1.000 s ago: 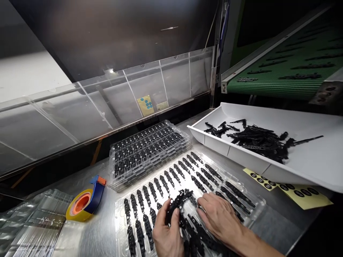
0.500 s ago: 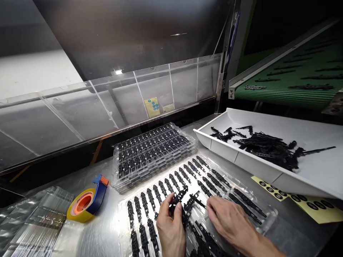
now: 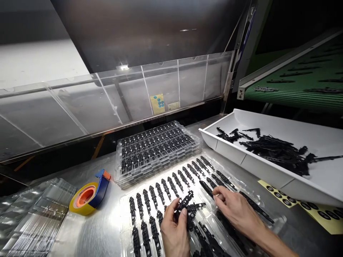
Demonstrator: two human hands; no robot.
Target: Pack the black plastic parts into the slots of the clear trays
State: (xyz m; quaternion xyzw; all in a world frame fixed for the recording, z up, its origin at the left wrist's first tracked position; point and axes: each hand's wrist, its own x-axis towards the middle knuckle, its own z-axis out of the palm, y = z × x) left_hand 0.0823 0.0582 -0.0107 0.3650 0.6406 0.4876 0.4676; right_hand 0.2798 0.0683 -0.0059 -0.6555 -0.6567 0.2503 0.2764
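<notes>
My left hand (image 3: 175, 228) is closed around several narrow black plastic parts (image 3: 191, 210), which stick out past thumb and fingers in different directions. To the right, my right hand (image 3: 238, 210) has its fingertips pinched at the lower end of a single black plastic part (image 3: 206, 187), over a slot of the clear plastic tray (image 3: 167, 175); the fingers partly hide that end. Rows of similar black parts lie in the tray's slots. More loose parts (image 3: 211, 242) lie below my hands, near the bottom edge.
A stack of filled clear trays (image 3: 158, 175) stands behind. On the right are a white bin (image 3: 249, 162) of loose black parts, yellow sticker sheets (image 3: 321, 216) and a green conveyor (image 3: 292, 93). A tape dispenser (image 3: 98, 192) and stacked clear trays (image 3: 40, 217) sit left.
My right hand has moved up and slightly right, bringing the black plastic part to the tray's slots. My left hand still holds its bunch. The whole view has shifted a little.
</notes>
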